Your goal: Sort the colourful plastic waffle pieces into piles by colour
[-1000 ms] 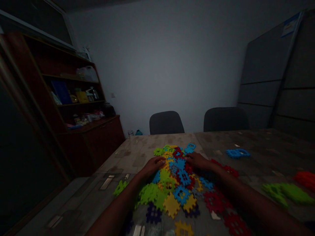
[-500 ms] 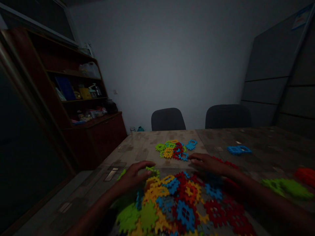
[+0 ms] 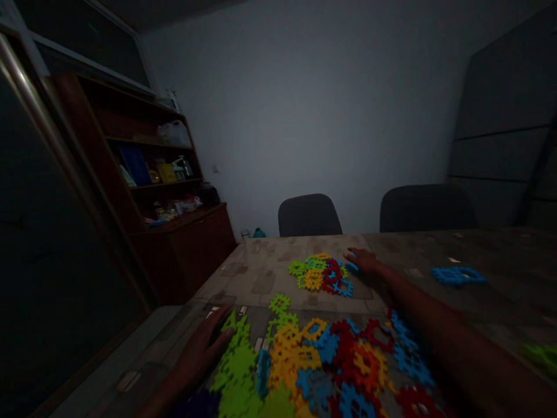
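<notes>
My left hand (image 3: 206, 342) is at the left edge of the large heap, thumb and fingers apart, beside joined light-green notched plastic building pieces (image 3: 237, 363). It holds nothing that I can see. My right hand (image 3: 364, 261) reaches far over the table with fingers stretched out, over a blue building piece (image 3: 351, 267) that it partly covers. Just left of that hand lies a smaller pile of pieces, with a yellow piece (image 3: 313, 279) at its front. Between my arms spreads the large heap, including yellow pieces (image 3: 287, 354), an orange piece (image 3: 368, 363) and red pieces (image 3: 346, 342).
A patterned cloth covers the table (image 3: 261, 261). Farther right lies a blue piece (image 3: 459, 276), and green pieces (image 3: 542, 354) are at the right edge. Two dark chairs (image 3: 310, 215) stand behind the table, and a brown cabinet (image 3: 191, 244) is at the left.
My right hand has moved forward past the small pile to the blue piece. My left hand has drawn back leftward, to the side of the green pieces. The view has turned slightly left.
</notes>
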A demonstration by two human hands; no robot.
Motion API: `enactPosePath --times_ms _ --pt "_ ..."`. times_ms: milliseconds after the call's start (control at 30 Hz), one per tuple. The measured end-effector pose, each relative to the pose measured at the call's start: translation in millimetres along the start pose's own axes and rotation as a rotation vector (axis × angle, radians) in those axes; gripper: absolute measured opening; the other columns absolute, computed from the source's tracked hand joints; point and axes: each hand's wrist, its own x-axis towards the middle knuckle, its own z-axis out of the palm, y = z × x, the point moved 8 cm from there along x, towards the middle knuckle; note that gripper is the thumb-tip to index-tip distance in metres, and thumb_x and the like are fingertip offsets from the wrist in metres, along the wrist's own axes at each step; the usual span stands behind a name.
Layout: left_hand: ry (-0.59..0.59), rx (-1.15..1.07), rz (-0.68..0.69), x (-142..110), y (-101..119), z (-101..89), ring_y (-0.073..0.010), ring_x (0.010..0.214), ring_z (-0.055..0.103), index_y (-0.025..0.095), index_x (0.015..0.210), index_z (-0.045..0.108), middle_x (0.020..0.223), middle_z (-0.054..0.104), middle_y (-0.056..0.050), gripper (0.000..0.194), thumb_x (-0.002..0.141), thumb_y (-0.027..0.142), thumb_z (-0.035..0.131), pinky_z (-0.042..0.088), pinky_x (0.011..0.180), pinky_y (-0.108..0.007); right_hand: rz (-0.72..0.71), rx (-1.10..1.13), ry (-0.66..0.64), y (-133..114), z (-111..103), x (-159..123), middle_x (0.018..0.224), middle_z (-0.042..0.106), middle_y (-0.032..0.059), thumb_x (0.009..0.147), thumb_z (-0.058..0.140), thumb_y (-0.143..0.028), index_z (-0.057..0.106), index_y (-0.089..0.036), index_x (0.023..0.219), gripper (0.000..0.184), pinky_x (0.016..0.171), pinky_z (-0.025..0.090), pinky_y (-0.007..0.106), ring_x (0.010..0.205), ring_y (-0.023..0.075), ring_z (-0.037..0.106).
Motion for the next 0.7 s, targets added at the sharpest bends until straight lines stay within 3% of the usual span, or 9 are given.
enactPosePath --times_ms 100,200,367,533,700 --pt "-0.013 0.011 0.012 1.7 -2.2 5.9 -0.0368 0.149 0.044 0.02 0.15 0.056 0.159 0.051 -0.012 0.078 0.092 0.072 0.048 0.032 0.125 -0.055 0.02 -0.002 -0.028 -15.4 10.5 14.0 0.14 0.063 0.0104 0.102 0.067 -0.039 0.062 -0.021 0.136 0.039 0.097 0.057 0.051 0.117 0.0275 0.066" --pt "-0.029 0.012 0.02 8.5 3.9 12.4 -0.0358 0.149 0.045 0.021 0.151 0.055 0.159 0.052 -0.012 0.075 0.094 0.07 0.048 0.033 0.125 -0.054 -0.039 0.017 -0.079 -45.9 20.9 23.7 0.138 0.064 0.0101 0.102 0.067 -0.039 0.063 -0.022 0.135 0.037 0.096 0.058 0.049 0.115 0.0265 0.067" --pt "-0.105 -0.038 0.062 30.5 37.6 36.7 -0.0374 0.147 0.047 0.019 0.154 0.052 0.159 0.051 -0.015 0.082 0.091 0.071 0.054 0.034 0.124 -0.055 -0.183 0.054 -0.196 -98.7 38.1 19.1 0.141 0.062 0.0105 0.102 0.067 -0.04 0.062 -0.021 0.136 0.04 0.099 0.057 0.052 0.118 0.028 0.065" --pt "-0.175 -0.147 0.097 44.2 70.6 59.2 -0.0393 0.149 0.044 0.014 0.152 0.053 0.161 0.047 -0.019 0.091 0.085 0.075 0.06 0.032 0.125 -0.054 -0.381 0.101 -0.329 -132.7 45.3 -23.6 0.147 0.059 0.0112 0.101 0.068 -0.042 0.061 -0.022 0.139 0.043 0.105 0.052 0.057 0.126 0.0308 0.061" --pt "-0.226 -0.322 0.103 39.3 87.8 63.9 -0.0356 0.138 0.059 0.016 0.144 0.06 0.147 0.063 -0.016 0.084 0.088 0.077 0.057 0.047 0.117 -0.046 -0.611 0.257 -0.462 -147.2 26.7 -79.8 0.14 0.066 0.0098 0.103 0.065 -0.046 0.067 -0.022 0.132 0.038 0.11 0.049 0.056 0.126 0.0288 0.063"
